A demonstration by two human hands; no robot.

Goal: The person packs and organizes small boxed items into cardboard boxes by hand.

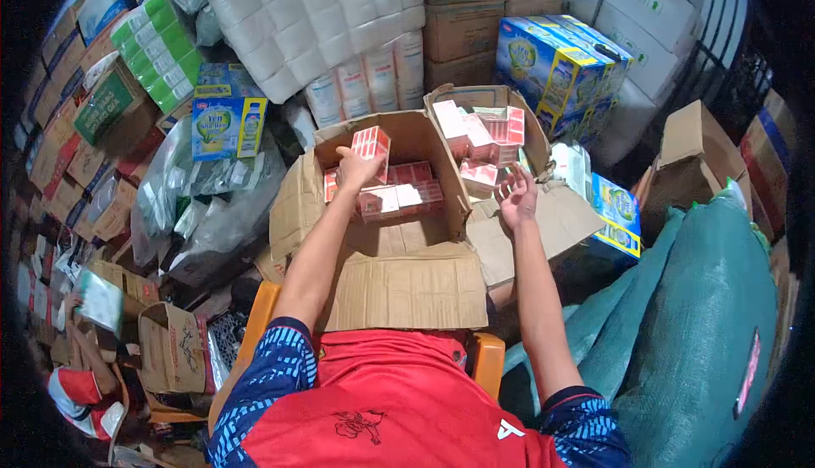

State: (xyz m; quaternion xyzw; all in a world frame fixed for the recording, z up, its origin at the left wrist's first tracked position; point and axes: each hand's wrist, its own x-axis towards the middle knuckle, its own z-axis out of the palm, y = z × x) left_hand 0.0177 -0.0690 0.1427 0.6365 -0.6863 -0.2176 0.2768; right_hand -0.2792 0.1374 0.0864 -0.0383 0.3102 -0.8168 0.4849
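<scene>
My left hand [358, 168] is closed on a red-and-white striped pack [371, 141] at the back left of an open cardboard box [407, 290] in front of me. Several similar red-and-white packs [399, 200] lie in the bottom of that box. To its right, a second open carton [543, 222] contains more red-and-white packs [480, 131], loosely piled. Over the near side of this carton is my right hand [516, 198], palm turned up, fingers apart and slightly curled, with nothing in it.
Blue-and-yellow drink cartons [227, 128] sit on plastic-wrapped goods at left; more are stacked [552, 69] at back right. White wrapped rolls [314, 18] rise behind the boxes. Large green sacks [696, 315] stand at right. Another person [89, 392] is at lower left.
</scene>
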